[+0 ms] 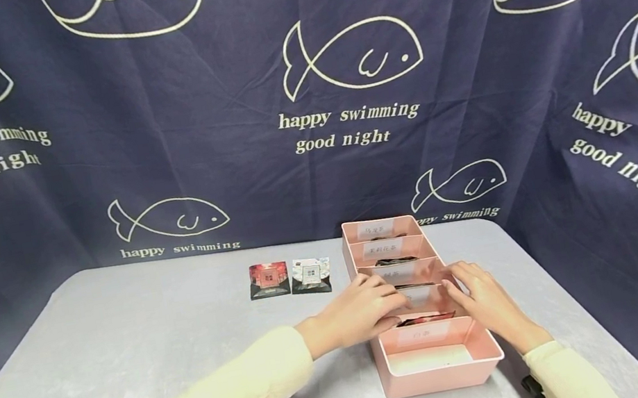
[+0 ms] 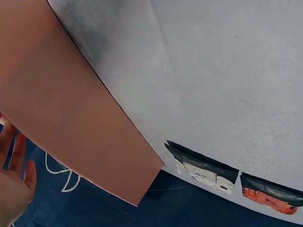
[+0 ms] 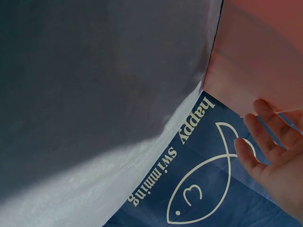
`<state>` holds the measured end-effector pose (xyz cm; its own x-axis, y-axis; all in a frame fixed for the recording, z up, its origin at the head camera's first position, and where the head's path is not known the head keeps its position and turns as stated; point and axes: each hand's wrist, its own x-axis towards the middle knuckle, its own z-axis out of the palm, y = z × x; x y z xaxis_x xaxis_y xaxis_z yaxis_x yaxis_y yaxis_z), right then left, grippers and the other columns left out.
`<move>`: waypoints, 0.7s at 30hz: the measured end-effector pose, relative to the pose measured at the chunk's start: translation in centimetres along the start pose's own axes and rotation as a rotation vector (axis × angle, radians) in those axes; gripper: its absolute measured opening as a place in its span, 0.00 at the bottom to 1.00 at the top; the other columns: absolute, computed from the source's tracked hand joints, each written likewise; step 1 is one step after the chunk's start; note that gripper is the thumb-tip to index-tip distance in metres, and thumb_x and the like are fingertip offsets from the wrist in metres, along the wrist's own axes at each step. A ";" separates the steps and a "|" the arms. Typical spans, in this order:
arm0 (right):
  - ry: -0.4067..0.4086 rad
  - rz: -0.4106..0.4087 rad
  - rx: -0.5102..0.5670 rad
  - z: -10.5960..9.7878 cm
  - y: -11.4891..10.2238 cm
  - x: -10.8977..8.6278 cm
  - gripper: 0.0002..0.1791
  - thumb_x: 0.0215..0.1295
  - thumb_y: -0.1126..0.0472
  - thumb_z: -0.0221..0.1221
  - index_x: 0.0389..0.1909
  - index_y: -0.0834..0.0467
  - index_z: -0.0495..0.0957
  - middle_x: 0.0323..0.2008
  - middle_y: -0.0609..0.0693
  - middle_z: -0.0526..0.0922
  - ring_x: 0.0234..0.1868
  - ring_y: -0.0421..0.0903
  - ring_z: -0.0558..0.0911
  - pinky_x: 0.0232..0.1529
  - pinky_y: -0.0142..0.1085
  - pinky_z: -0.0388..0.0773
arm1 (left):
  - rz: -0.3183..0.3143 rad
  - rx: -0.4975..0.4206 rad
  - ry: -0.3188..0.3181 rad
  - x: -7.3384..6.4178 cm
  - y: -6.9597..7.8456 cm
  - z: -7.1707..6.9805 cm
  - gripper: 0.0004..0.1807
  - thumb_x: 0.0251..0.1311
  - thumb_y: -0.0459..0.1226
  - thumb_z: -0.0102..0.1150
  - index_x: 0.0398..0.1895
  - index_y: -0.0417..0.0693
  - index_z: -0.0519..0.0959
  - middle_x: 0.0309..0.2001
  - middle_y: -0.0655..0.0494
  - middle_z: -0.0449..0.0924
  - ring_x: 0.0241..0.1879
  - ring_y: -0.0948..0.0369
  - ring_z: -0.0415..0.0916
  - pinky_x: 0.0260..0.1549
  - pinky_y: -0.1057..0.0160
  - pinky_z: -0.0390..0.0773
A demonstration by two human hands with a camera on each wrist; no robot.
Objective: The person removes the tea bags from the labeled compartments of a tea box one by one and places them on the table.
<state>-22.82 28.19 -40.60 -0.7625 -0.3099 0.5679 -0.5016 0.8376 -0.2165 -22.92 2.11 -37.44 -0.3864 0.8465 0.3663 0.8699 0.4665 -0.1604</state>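
Observation:
A long pink divided box (image 1: 444,379) stands right of centre in the head view, its dividers carrying white labels with Chinese tea names. My left hand (image 1: 360,312) reaches over its left rim, fingers bent loosely above the middle compartments. Along the right rim, my right hand (image 1: 491,300) rests with its fingertips at the edge. Between the hands, red packets (image 1: 428,319) show their top edges inside one compartment. The right wrist view has the right-hand fingers (image 3: 265,137) spread loosely against the pink wall. In the left wrist view, the box wall hides the left fingertips.
Left of the box, a red-and-black tea packet (image 1: 269,280) and a white-and-black tea packet (image 1: 310,275) lie side by side on the grey table (image 1: 101,376). Dark packets (image 1: 395,261) sit in farther compartments. A navy curtain (image 1: 218,124) hangs behind. A small black object (image 1: 533,390) lies by the right sleeve.

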 end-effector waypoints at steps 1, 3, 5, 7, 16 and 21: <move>-0.001 0.000 -0.001 0.0 0.0 0.0 0.06 0.60 0.63 0.55 0.37 0.59 0.76 0.31 0.48 0.77 0.35 0.46 0.74 0.39 0.43 0.68 | 0.004 0.002 -0.003 0.0 0.1 0.0 0.14 0.59 0.49 0.53 0.49 0.65 0.75 0.46 0.71 0.78 0.46 0.67 0.69 0.45 0.66 0.64; -0.002 0.001 0.001 0.0 0.0 0.0 0.06 0.60 0.63 0.55 0.37 0.59 0.76 0.31 0.48 0.77 0.35 0.46 0.74 0.39 0.43 0.69 | 0.011 0.003 -0.006 0.2 0.2 0.1 0.15 0.59 0.49 0.53 0.49 0.65 0.75 0.46 0.71 0.78 0.46 0.67 0.69 0.45 0.66 0.64; -0.005 0.003 0.003 0.0 0.0 0.0 0.06 0.60 0.63 0.55 0.37 0.60 0.76 0.32 0.48 0.77 0.36 0.46 0.74 0.39 0.43 0.69 | 0.018 -0.002 -0.009 0.2 0.2 0.2 0.15 0.59 0.48 0.53 0.50 0.65 0.76 0.47 0.71 0.78 0.46 0.67 0.69 0.44 0.66 0.64; -0.010 0.005 0.005 0.1 0.1 0.0 0.07 0.61 0.63 0.55 0.38 0.60 0.76 0.32 0.49 0.77 0.36 0.46 0.74 0.40 0.43 0.69 | 0.024 -0.010 -0.011 0.3 0.3 0.2 0.14 0.60 0.47 0.53 0.50 0.65 0.76 0.47 0.72 0.78 0.46 0.68 0.69 0.44 0.66 0.64; -0.005 0.006 0.006 0.2 0.1 0.0 0.06 0.61 0.63 0.54 0.38 0.60 0.76 0.32 0.48 0.77 0.36 0.46 0.74 0.39 0.44 0.69 | 0.012 -0.040 -0.073 0.4 0.6 0.1 0.14 0.60 0.41 0.52 0.49 0.66 0.76 0.46 0.71 0.78 0.46 0.67 0.69 0.41 0.67 0.63; -0.002 0.007 0.008 0.1 0.1 0.0 0.06 0.60 0.64 0.55 0.37 0.60 0.76 0.31 0.48 0.77 0.35 0.46 0.74 0.39 0.44 0.69 | 0.024 -0.068 -0.056 0.2 0.6 0.2 0.15 0.60 0.40 0.52 0.49 0.67 0.76 0.46 0.71 0.78 0.45 0.67 0.69 0.39 0.68 0.63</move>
<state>-22.97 28.24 -40.73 -0.7668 -0.3055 0.5646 -0.4999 0.8359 -0.2266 -22.59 2.62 -37.61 -0.3802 0.8710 0.3112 0.8971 0.4292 -0.1052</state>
